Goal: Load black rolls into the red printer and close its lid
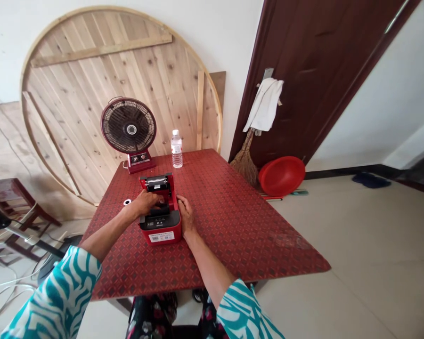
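Note:
A red and black label printer (160, 234) sits on the table with its lid (157, 181) raised and its inside exposed. My left hand (149, 203) reaches into the opening from the left. Its fingers are bent down inside, and what they hold, if anything, is hidden. Against the printer's right wall, my right hand (187, 216) grips the side, with its fingers toward the hinge end. A small white roll (127, 202) lies on the tabletop just left of my left wrist. The printer's front carries a white sticker with print.
On the patterned red table (233, 226) a fan (129, 127) and a water bottle (176, 149) stand at the far end. A large round wooden board (92, 94) leans on the wall. Right of the table are a broom (245, 162) and red basin (281, 176); a chair (17, 202) stands left.

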### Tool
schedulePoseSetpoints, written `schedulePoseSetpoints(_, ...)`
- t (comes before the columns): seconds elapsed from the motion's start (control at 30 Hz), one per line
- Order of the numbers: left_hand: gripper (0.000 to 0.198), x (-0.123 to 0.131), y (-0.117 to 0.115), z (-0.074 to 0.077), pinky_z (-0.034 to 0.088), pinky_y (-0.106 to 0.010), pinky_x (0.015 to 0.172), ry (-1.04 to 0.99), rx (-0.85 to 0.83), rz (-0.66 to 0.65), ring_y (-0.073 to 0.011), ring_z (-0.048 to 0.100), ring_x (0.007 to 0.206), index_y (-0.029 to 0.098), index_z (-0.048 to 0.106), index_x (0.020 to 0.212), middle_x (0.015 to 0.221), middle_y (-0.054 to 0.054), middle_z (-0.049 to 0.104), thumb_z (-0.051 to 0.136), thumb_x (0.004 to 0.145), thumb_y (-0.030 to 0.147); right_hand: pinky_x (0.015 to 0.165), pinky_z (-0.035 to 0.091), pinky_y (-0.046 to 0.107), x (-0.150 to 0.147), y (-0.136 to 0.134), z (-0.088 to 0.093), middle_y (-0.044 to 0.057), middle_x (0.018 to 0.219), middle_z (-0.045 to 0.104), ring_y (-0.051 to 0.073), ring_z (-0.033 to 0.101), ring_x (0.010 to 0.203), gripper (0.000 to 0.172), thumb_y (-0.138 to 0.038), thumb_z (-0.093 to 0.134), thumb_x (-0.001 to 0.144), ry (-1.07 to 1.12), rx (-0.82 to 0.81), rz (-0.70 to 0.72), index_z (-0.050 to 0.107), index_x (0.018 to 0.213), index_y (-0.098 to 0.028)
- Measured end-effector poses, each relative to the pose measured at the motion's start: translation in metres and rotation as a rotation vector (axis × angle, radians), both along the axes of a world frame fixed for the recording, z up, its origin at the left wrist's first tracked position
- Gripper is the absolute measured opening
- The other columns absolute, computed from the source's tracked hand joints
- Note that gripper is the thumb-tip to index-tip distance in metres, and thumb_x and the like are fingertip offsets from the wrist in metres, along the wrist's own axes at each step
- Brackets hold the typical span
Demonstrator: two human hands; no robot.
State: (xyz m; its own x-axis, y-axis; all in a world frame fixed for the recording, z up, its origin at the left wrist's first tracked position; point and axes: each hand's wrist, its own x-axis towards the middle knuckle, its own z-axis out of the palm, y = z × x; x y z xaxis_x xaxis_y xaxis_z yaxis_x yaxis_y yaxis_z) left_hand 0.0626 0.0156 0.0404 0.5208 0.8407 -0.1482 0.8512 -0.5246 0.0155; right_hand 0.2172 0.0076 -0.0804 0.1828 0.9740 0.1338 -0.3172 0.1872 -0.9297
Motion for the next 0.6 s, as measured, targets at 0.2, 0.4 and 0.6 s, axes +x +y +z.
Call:
schedulePoseSetpoints(0.2,0.044,0.001,-0.009,0.008,0.048,-0.028,0.082,-0.121,0.045,0.097,-0.0238,0.067,0.102,0.022,0.061,0.121,0.111,-0.007,0.072,0.063,0.077,0.021,0.096,0.044,0.035,0.000,0.000,0.001,0.001,0.105,0.072,0.022,0.062,0.105,0.033,-0.043,0.054,0.077,0.004,-0.009,0.004,0.070,0.099,-0.025)
schedulePoseSetpoints(0.4,0.042,0.000,-0.025,0.016,0.050,-0.028,0.084,-0.252,0.058,0.079,-0.0225,0.068,0.099,0.025,0.063,0.122,0.119,-0.005,0.070,0.062,0.080,0.027,0.097,0.044,0.035,0.000,0.000,-0.001,0.001,0.108,0.072,0.021,0.062,0.106,0.033,-0.043,0.053,0.079,0.002,0.003,0.023,0.069,0.102,-0.025)
schedulePoseSetpoints(0.6,0.041,-0.034,-0.048,0.026,0.053,-0.028,0.076,-0.688,0.187,0.132,-0.0183,0.068,0.085,0.023,0.064,0.117,0.104,-0.004,0.072,0.062,0.078,0.037,0.094,0.046,0.035,-0.001,0.001,-0.004,0.001,0.109,0.072,0.022,0.062,0.107,0.034,-0.043,0.053,0.079,0.004,-0.003,0.022,0.069,0.103,-0.025)
